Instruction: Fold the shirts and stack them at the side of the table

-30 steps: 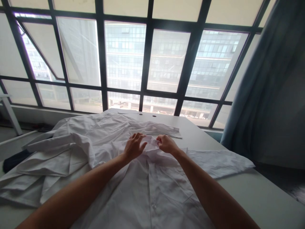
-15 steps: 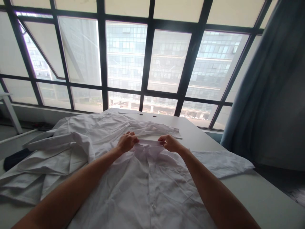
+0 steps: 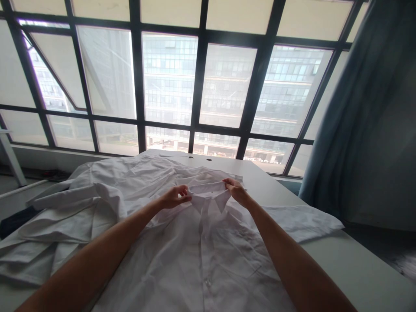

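A white button-up shirt (image 3: 175, 255) lies front side up on the white table, its collar at the far end. My left hand (image 3: 176, 196) pinches the left side of the collar (image 3: 208, 189), and my right hand (image 3: 235, 189) grips the right side. Between my hands the collar stands open, with both pointed tips folded down over the front. The button placket runs from the collar toward me. One sleeve (image 3: 305, 220) stretches out to the right past my forearm.
More white garments (image 3: 81, 203) lie heaped on the left and behind the collar. The white table (image 3: 360, 260) shows along the right. Windows (image 3: 169, 82) rise beyond it, with a grey-blue curtain (image 3: 341, 117) at the right. A dark cloth (image 3: 16, 221) sits at the far left.
The collar was held up as a flat band; now its points are folded down and its opening shows. My right hand has moved slightly right and away, my left slightly lower.
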### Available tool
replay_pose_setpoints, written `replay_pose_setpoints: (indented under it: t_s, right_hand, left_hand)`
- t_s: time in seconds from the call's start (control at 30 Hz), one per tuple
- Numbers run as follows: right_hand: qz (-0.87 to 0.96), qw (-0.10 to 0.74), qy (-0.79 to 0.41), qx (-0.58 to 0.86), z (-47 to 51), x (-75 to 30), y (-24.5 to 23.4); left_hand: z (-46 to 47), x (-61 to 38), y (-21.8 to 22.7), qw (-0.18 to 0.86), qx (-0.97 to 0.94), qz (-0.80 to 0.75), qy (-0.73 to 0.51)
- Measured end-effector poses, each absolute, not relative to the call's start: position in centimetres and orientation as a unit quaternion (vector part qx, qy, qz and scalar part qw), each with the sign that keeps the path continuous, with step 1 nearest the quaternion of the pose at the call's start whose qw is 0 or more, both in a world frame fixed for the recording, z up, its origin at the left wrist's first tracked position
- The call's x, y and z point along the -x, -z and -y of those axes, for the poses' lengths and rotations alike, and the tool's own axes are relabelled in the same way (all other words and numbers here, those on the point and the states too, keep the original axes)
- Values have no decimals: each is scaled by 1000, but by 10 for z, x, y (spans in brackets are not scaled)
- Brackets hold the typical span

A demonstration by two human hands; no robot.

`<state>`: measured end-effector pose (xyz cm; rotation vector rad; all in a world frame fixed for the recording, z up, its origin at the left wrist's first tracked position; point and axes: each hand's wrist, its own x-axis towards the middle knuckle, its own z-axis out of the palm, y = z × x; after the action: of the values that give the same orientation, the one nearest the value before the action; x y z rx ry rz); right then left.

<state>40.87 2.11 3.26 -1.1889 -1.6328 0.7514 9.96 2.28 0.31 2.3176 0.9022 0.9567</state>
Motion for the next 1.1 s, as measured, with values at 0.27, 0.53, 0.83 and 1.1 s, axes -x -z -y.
replay_pose_setpoints:
  t_s: [0.27,0.53,0.83,1.1]
  right_hand:
    - [767,251,-367,463,2,-423,-34]
    - [786,277,-220,507,-6,-400,-12]
    - [790,298,-206,494,-28,-426,-56]
    - [700,226,108,669,-78,-385,-90]
  left_hand:
    - [-16,-96,-11,41,-830,-405,-381]
    - [-8,-83,-33,-47,-849,-450,-272]
    - [-52,-42,-58,54,-851,-500,-152]
    - [-76,-94,-94,-119,-740,-638,-177]
